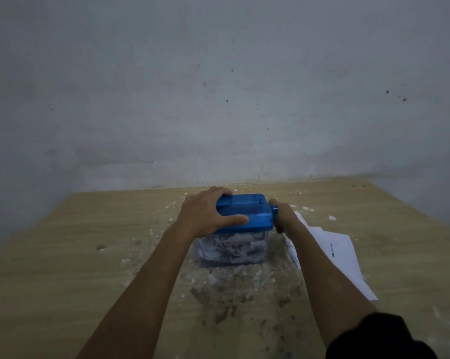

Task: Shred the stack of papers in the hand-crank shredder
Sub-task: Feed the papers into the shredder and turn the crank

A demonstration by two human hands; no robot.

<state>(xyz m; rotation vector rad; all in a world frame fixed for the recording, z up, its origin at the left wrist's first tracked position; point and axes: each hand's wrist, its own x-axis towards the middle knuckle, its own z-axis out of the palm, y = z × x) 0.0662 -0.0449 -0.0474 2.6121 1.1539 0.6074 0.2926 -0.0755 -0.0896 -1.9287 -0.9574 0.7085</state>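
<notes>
Sleeve: a dark sleeve (381, 338) filled the lower right corner, cut off by the frame edge, so the rest of the person was out of sight.
Forearms: both bare forearms ran up from the bottom edge toward the middle of the frame.
Table: a pale wooden table (94, 255) carried dark smudges and white scraps (229, 278) in the lower middle; whether the smudges were dirt or paper dust could not be told.
Papers: the stack of papers (340, 252) lay flat on the table right of centre, just beside the shredder, its near edge partly covered by the right forearm; the print on it was too small to read.
Bin: the clear bin (231, 250) of the shredder stood at centre frame, packed with grey-white shreds, its left side partly hidden by the left wrist.
Shredder top: the blue top (247, 211) sat on the bin; its slot was blurred.
Left hand: the left hand (205, 213) gripped the blue top from the left, thumb along the near edge, fingers curled over the far edge.
Right hand: the right hand (283, 216) was at the crank (275, 210) on the shredder's right side, smeared by motion blur; its fingers looked wrapped around the handle, mostly hidden.
Wall: a grey, speckled wall (218, 86) filled the upper half.
</notes>
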